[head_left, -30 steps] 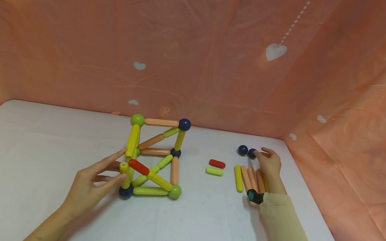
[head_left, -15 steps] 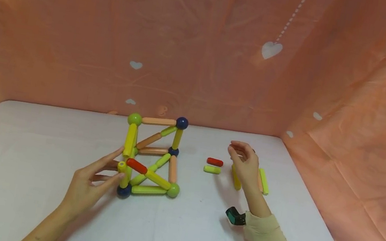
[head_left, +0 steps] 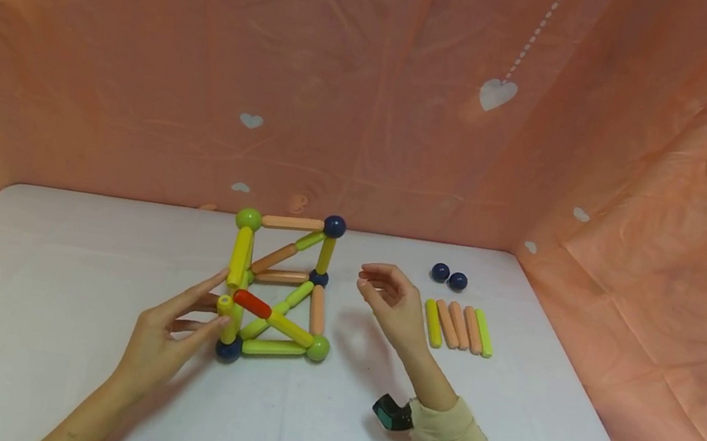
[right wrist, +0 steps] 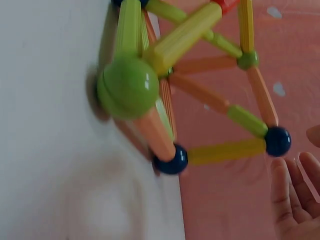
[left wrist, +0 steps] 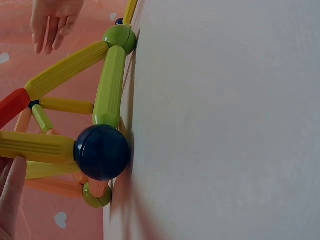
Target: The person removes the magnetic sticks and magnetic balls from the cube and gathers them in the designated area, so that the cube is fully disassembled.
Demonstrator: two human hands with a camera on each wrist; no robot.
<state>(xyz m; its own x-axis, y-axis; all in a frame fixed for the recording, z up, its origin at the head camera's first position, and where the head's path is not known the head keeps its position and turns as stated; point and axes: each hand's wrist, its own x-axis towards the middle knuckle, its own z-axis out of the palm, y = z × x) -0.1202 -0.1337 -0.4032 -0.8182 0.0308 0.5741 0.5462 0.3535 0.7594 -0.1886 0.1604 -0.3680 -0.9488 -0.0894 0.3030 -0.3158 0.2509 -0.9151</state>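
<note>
Rod-and-ball frame (head_left: 282,277) stands on the white table (head_left: 295,425), left hand (head_left: 167,337) clamped on its yellow rods (head_left: 240,257); right hand (head_left: 396,314) hovers near, thumb and fingers apart, 2 blue balls (head_left: 440,272) and 5 loose rods (head_left: 458,326) to its right.

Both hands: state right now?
Left hand: closed, holding a yellow stick.
Right hand: open, nothing visibly held.
</note>
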